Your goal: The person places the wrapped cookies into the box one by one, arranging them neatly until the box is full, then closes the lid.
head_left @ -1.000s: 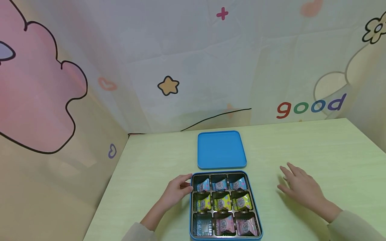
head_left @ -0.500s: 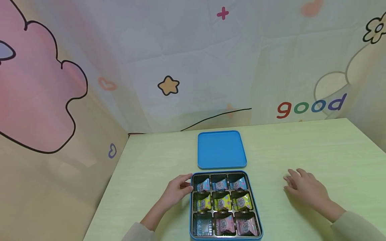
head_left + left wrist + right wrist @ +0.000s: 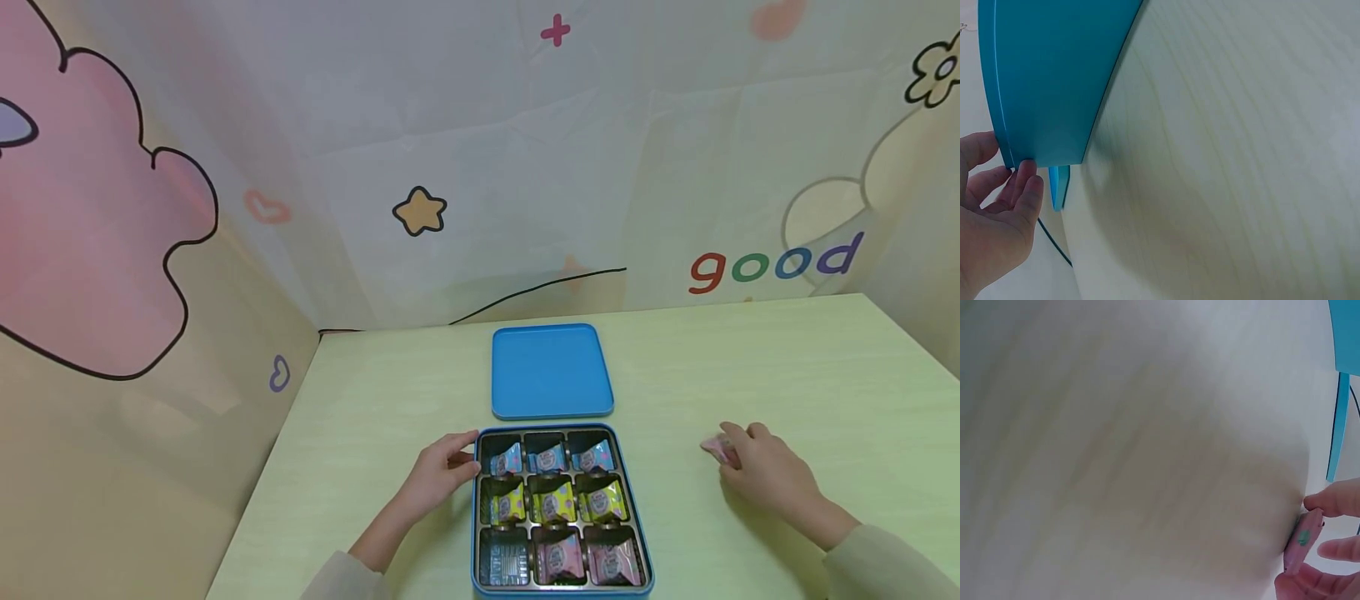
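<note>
A blue tin (image 3: 640,546) with a nine-compartment tray lies on the table. Its far row holds blue wrapped candies (image 3: 549,461) and its middle row yellow ones (image 3: 555,505). Two pink candies (image 3: 560,559) fill the near row's middle and right compartments; the near-left compartment (image 3: 504,560) shows bare tray. My left hand (image 3: 438,473) touches the tin's left side near the far corner with fingertips and thumb, as the left wrist view also shows. To the right of the tin, my right hand (image 3: 772,471) pinches a pink wrapped candy (image 3: 1302,542) at table level between thumb and fingers.
The blue lid (image 3: 552,372) lies flat just beyond the tin. Light wood-grain tabletop (image 3: 780,367) spreads around both. A patterned cloth backdrop (image 3: 495,167) rises behind the table and along its sides.
My right hand has moved down and slightly right, its spread fingers closing, and now pinches a pink candy that was hidden beneath it before. The left hand and tin stay put.
</note>
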The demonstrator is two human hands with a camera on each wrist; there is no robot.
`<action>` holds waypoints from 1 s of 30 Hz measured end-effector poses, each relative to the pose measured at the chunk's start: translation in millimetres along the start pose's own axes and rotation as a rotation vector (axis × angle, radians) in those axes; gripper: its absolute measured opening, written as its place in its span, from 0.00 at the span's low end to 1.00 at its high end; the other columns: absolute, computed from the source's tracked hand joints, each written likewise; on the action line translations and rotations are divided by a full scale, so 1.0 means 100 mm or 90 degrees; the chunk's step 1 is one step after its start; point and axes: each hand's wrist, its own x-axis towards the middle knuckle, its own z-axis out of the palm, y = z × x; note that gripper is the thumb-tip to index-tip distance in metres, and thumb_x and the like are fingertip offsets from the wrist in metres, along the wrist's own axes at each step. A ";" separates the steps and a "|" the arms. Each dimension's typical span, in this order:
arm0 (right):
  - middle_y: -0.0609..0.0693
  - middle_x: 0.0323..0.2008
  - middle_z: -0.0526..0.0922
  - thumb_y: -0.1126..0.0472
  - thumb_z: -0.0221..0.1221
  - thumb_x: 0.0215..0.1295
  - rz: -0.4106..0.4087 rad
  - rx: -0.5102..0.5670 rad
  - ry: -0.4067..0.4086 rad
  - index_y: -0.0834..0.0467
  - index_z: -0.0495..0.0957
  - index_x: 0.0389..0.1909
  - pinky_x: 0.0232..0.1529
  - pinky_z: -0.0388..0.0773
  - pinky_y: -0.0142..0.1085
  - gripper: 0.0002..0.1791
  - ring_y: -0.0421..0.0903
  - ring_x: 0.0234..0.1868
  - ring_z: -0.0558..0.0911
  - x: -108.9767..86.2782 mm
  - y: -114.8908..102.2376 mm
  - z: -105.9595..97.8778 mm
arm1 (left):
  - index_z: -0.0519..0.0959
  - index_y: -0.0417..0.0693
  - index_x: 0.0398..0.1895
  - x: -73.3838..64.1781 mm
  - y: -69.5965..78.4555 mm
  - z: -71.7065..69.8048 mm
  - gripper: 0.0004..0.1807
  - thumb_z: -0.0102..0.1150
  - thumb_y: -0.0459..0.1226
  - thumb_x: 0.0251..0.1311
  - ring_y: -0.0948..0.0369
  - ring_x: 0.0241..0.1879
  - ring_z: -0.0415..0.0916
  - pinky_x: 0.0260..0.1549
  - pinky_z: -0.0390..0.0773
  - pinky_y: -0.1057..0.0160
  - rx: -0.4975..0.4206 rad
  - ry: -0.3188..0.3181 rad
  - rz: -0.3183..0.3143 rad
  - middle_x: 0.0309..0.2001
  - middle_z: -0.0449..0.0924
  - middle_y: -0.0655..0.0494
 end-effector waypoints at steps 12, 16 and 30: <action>0.65 0.37 0.77 0.60 0.51 0.54 0.005 0.005 -0.005 0.65 0.69 0.50 0.16 0.67 0.39 0.22 0.52 0.27 0.76 0.02 -0.06 -0.04 | 0.64 0.38 0.60 0.00 0.00 0.00 0.26 0.53 0.33 0.57 0.52 0.47 0.73 0.45 0.74 0.55 -0.012 -0.001 0.001 0.55 0.69 0.43; 0.66 0.39 0.77 0.60 0.49 0.57 0.007 0.011 -0.003 0.66 0.69 0.50 0.17 0.69 0.42 0.21 0.59 0.33 0.78 0.02 -0.07 -0.05 | 0.64 0.38 0.60 0.00 -0.01 0.00 0.26 0.53 0.34 0.57 0.52 0.47 0.73 0.45 0.74 0.55 -0.014 -0.002 -0.001 0.55 0.68 0.43; 0.67 0.37 0.76 0.63 0.49 0.57 0.000 0.039 -0.005 0.69 0.66 0.51 0.16 0.66 0.36 0.21 0.51 0.26 0.74 0.05 0.05 -0.02 | 0.65 0.39 0.60 0.01 -0.03 0.00 0.25 0.52 0.34 0.57 0.52 0.47 0.73 0.45 0.74 0.55 -0.001 -0.001 -0.003 0.55 0.69 0.43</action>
